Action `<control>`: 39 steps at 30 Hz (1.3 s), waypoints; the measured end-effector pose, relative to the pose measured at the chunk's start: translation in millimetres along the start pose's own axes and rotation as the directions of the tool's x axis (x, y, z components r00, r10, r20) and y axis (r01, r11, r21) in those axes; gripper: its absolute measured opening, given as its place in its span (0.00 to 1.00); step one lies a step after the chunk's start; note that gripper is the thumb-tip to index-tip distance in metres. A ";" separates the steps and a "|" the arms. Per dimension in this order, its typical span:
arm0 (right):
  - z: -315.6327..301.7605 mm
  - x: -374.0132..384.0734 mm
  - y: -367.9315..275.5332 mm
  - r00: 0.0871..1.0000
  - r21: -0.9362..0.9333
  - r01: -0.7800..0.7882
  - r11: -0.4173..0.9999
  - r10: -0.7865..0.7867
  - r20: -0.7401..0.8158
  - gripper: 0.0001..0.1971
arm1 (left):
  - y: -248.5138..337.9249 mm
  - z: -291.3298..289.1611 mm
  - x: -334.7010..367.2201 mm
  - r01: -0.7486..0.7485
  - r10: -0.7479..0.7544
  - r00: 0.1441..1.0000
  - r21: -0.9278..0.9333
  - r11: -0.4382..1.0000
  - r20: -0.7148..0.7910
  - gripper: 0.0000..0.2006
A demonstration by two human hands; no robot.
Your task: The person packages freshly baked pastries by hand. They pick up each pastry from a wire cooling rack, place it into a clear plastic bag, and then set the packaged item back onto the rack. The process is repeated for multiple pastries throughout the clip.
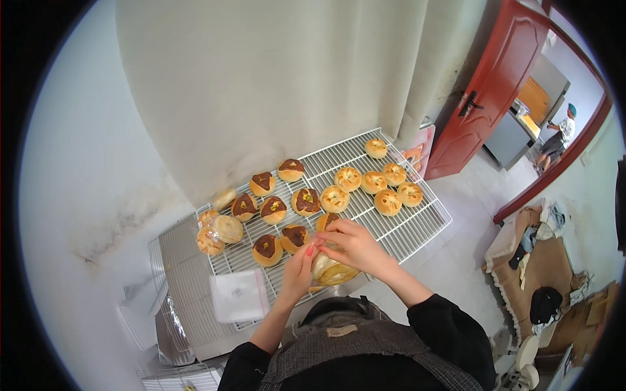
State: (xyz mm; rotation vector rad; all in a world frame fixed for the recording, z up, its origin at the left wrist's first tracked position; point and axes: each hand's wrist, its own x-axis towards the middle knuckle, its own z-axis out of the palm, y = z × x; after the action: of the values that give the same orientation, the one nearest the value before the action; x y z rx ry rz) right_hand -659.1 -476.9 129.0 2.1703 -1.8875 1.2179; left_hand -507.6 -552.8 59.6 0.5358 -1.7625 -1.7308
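My left hand [298, 272] and my right hand [355, 244] meet over the near edge of a white wire rack [417, 229]. Both are closed, fingertips pinched together at the top of a clear plastic bag. A golden bun [334, 271] sits inside that bag, just below my fingers. Beyond my hands, several chocolate-topped buns [273, 210] rest on the rack, one partly hidden behind my right hand. To the left of my left hand lies a stack of flat clear bags [238, 296]. The exact finger grip on the bag is too small to make out.
Several golden buns [388, 202] stand on the rack's right half. Bagged buns [227, 229] are piled at its left end. A pale curtain [261, 85] hangs behind. At right are an open red door [490, 85], a person [561, 137] beyond it, and a cluttered brown couch [544, 274].
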 end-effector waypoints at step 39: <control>49.3 -55.3 0.7 0.389 0.558 -0.425 0.713 0.700 -0.599 0.09 | -4.5 53.7 -13.2 -0.285 0.275 0.843 0.050 0.957 -0.463 0.23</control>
State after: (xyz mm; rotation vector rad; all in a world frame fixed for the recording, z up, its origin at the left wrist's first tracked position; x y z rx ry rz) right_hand -631.6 -454.9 63.8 0.5981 -2.0642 2.2243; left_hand -534.2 -504.2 55.1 0.5926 -1.3946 -1.2820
